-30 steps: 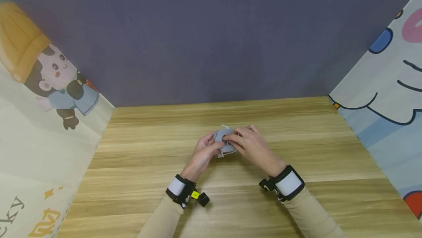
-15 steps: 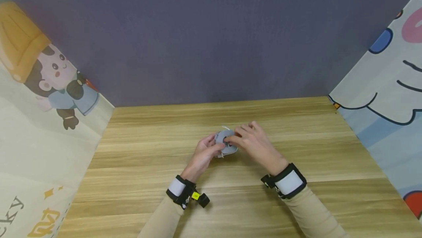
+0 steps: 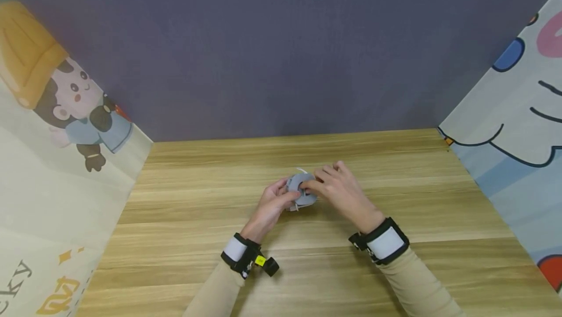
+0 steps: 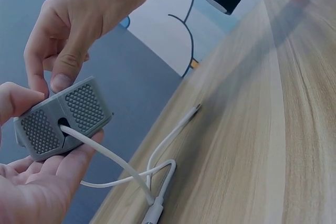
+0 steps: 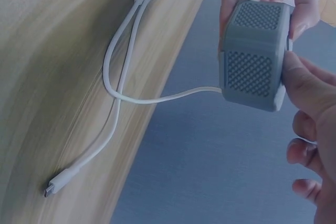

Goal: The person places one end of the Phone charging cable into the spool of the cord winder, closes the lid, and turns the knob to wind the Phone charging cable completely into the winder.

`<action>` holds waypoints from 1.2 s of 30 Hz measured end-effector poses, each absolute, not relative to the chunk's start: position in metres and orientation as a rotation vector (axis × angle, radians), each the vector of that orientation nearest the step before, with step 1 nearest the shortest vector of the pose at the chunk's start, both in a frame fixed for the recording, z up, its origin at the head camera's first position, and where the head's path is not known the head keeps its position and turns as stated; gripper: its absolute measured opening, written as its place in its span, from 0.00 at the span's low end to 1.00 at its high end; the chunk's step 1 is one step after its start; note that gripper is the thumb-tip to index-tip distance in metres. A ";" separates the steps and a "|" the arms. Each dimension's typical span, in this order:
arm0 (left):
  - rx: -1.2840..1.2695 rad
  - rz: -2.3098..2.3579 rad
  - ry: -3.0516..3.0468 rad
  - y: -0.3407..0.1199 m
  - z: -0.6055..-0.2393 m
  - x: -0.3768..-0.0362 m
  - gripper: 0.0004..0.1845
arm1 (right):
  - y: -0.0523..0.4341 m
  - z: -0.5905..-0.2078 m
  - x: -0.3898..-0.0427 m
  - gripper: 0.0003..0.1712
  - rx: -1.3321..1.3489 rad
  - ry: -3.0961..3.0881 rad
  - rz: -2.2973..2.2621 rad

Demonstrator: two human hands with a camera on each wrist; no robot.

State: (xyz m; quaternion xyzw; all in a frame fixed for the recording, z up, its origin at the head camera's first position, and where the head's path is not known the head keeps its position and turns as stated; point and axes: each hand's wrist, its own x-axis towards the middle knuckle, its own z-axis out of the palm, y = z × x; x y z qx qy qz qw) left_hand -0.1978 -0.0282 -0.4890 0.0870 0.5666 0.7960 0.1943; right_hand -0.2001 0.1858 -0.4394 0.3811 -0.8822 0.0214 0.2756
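Note:
A rounded grey cable winder [image 3: 295,181] with studded side panels is held above the table by my left hand [image 3: 269,207], thumb on its face and fingers behind. My right hand [image 3: 344,199] has its thumb and index finger at the round opening in the face; its other fingers are bent, clear of the winder. In the left wrist view, a white USB cable [image 4: 126,169] comes out of a slot in the winder [image 4: 85,109]. The cable hangs in loops in the right wrist view, with a metal-tipped plug [image 5: 59,181] at one end. Anything inside the opening is hidden.
The wood-grain table [image 3: 197,170] lies under both hands. A dark blue-grey panel [image 3: 281,53] rises at the back, and side walls with cartoon prints stand left and right. Both wrists wear black straps with small cameras.
My right hand has shifted slightly right and up, its fingers lifting a little from the winder's edge. The winder has turned slightly in my left hand, which has barely moved.

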 end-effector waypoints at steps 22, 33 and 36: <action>0.259 2.267 1.569 -0.025 -0.491 -0.199 0.34 | 0.181 -0.456 -0.200 0.14 0.900 -2.263 0.255; 0.280 2.269 1.564 -0.026 -0.490 -0.199 0.34 | 0.174 -0.459 -0.196 0.13 0.848 -2.246 0.306; 0.265 2.273 1.566 -0.026 -0.490 -0.198 0.34 | 0.171 -0.460 -0.195 0.13 0.826 -2.234 0.304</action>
